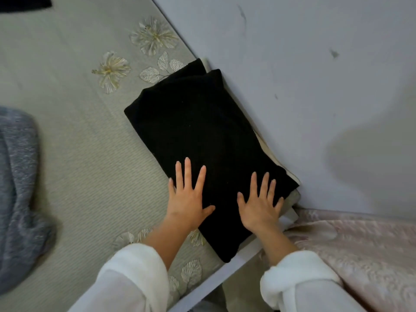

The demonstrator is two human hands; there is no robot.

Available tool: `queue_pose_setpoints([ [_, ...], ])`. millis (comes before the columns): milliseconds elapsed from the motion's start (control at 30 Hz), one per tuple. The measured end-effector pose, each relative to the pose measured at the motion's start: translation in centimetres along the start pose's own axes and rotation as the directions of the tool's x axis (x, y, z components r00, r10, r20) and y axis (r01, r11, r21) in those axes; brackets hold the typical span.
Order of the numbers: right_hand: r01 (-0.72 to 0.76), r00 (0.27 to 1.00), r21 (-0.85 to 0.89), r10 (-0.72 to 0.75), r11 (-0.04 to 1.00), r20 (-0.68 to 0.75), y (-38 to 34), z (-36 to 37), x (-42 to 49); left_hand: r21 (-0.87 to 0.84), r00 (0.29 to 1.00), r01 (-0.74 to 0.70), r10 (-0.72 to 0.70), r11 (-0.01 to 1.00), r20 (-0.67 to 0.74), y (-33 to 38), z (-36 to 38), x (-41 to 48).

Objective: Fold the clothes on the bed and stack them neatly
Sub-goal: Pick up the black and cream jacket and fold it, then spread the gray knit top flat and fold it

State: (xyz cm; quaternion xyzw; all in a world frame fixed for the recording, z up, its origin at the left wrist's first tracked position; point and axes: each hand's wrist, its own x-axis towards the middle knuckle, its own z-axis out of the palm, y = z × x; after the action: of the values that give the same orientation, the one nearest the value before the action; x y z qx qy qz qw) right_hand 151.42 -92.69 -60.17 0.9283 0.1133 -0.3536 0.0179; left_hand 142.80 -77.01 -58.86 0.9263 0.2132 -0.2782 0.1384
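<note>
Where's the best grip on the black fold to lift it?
The black fold lies flat atop paler layers, right long edge by the wall. I'd come from the open left: left hand under the left long edge, right hand under the near end, keeping it flat.

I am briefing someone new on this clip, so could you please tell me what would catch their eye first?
The folded black garment stands out first, lying mid-frame on the pale flowered bedcover against the wall. Both hands press flat on its near end, left hand beside right hand, fingers straight. A crumpled grey garment lies at the left edge.
</note>
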Motion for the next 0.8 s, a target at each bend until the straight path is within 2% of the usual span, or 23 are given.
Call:
queue_pose_setpoints([
  [100, 0.007, 0.995, 0.026, -0.005, 1.0, -0.101, -0.8, -0.8, -0.4, -0.107, 0.998, -0.035, 0.04, 0.994, 0.039, -0.4, -1.5, 0.3],
  [167, 0.089, 0.96, 0.072, -0.067, 0.993, -0.271, -1.7, -1.1, -1.8, -0.28, 0.997, -0.058, 0.043, 0.958, -0.06, -1.1, -2.4, -0.8],
  [233, 0.219, 0.904, 0.089, -0.168, 0.972, -0.392, -3.3, -0.9, -3.6, -0.426, 0.981, -0.041, -0.044, 0.904, -0.187, -2.7, -2.6, -3.1],
  [300, 0.344, 0.862, 0.087, -0.278, 0.935, -0.424, -6.0, -0.1, -5.3, -0.5, 0.967, 0.043, -0.161, 0.865, -0.195, -5.1, -1.7, -6.0],
  [400, 0.534, 0.783, 0.025, -0.483, 0.845, -0.392, -11.4, 2.1, -7.9, -0.558, 0.943, 0.217, -0.319, 0.801, -0.09, -10.1, 1.1, -10.6],
  [500, 0.674, 0.687, -0.084, -0.665, 0.734, -0.293, -17.2, 5.4, -10.8, -0.619, 0.879, 0.366, -0.476, 0.695, -0.014, -15.5, 3.8, -15.1],
  [667, 0.773, 0.566, -0.26, -0.814, 0.579, -0.13, -24.9, 11.8, -15.0, -0.686, 0.764, 0.484, -0.644, 0.543, 0.029, -24.2, 8.6, -22.4],
  [800, 0.79, 0.544, -0.309, -0.838, 0.53, -0.045, -31.0, 15.8, -17.1, -0.72, 0.672, 0.488, -0.738, 0.493, -0.05, -31.4, 11.9, -26.6],
])
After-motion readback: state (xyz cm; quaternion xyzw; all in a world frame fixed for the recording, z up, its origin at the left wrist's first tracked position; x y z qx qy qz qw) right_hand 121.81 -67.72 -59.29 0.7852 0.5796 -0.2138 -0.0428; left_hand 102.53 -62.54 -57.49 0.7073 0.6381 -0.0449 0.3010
